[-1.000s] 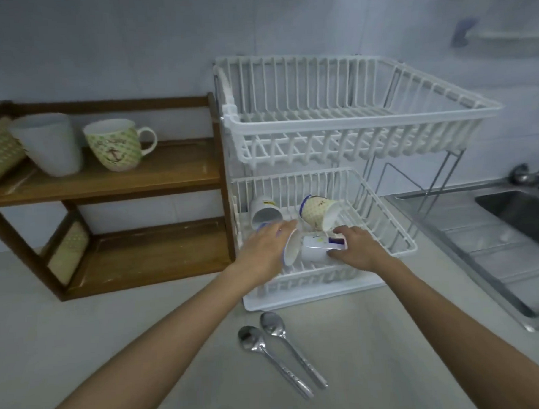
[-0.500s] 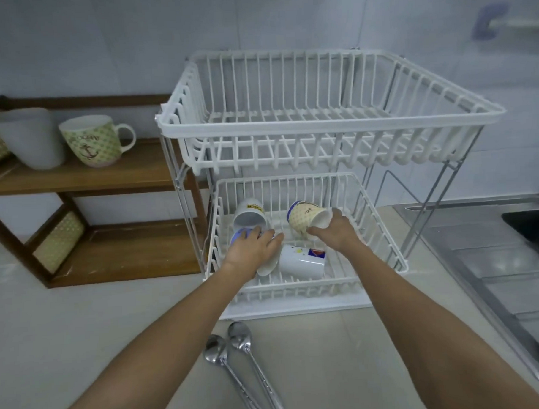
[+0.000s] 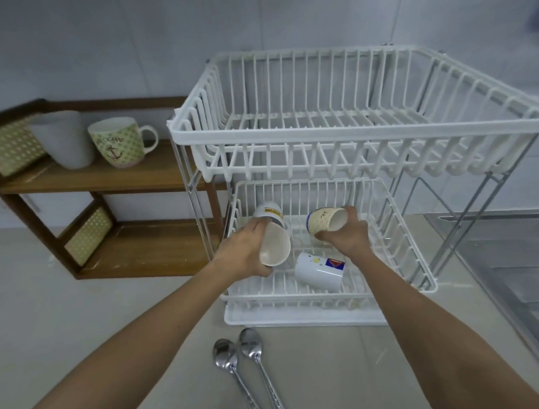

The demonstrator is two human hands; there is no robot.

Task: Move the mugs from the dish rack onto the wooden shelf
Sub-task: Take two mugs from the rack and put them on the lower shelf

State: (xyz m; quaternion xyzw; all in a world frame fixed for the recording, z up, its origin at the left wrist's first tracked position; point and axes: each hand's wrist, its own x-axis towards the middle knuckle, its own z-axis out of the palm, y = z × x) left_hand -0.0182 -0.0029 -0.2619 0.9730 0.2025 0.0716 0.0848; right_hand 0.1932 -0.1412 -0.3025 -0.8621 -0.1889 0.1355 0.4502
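On the lower tier of the white dish rack [image 3: 419,278], my left hand [image 3: 242,255] grips a mug with a cream inside [image 3: 274,249], its mouth tipped toward me. Right behind it lies a white mug with a yellow label [image 3: 267,211]. My right hand [image 3: 345,239] holds a cream patterned mug with a blue rim [image 3: 323,222] on its side. A white mug with a blue and red picture [image 3: 317,271] lies loose between my wrists. On the wooden shelf [image 3: 106,179] at the left stand a plain white mug [image 3: 63,140] and a green anchor mug [image 3: 117,143].
The rack's upper tier [image 3: 351,132] overhangs both hands and holds nothing. A white drip tray [image 3: 298,319] sits under the rack. Two metal spoons [image 3: 241,357] lie on the counter near me. A steel sink [image 3: 512,271] is at the right. The shelf's lower board [image 3: 147,253] is bare.
My right hand let go of the white picture mug and took the patterned mug behind it. My left hand closed on the cream-inside mug. The view has moved closer.
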